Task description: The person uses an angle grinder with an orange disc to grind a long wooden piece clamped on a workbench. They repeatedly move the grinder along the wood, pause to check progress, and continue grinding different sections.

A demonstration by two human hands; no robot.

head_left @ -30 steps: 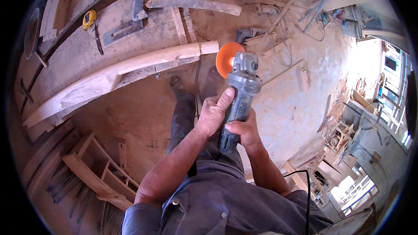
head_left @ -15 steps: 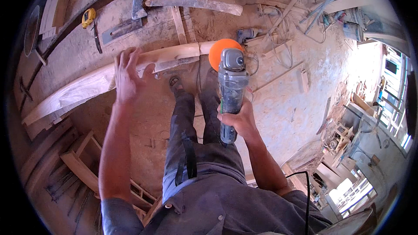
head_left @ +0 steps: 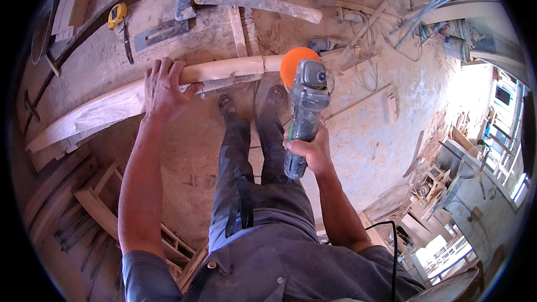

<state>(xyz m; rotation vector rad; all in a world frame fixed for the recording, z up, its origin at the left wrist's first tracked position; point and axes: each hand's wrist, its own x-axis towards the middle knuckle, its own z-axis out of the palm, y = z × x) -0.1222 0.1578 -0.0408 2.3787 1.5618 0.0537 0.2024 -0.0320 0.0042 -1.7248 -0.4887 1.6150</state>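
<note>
My right hand (head_left: 312, 146) is wrapped round the body of a grey angle grinder (head_left: 306, 106), held up in front of my legs. Its orange disc (head_left: 291, 66) faces forward, over or beside the right end of a long pale piece of wood (head_left: 224, 69); whether they touch cannot be told. My left hand (head_left: 165, 88) grips the wood near its middle, fingers over the far side and thumb along the near side. The wood lies along the near edge of a dusty workbench (head_left: 162, 8).
On the bench lie an axe-like tool (head_left: 187, 3) with a long wooden handle, a yellow tape measure (head_left: 117, 15) and a flat metal plate (head_left: 162, 34). A power drill (head_left: 323, 45), loose cords and wood strips lie on the floor. A wooden frame (head_left: 98, 207) stands at lower left.
My left hand has come down from above the wood and closed on it. The grinder has shifted slightly right and tilted. The view has moved a little.
</note>
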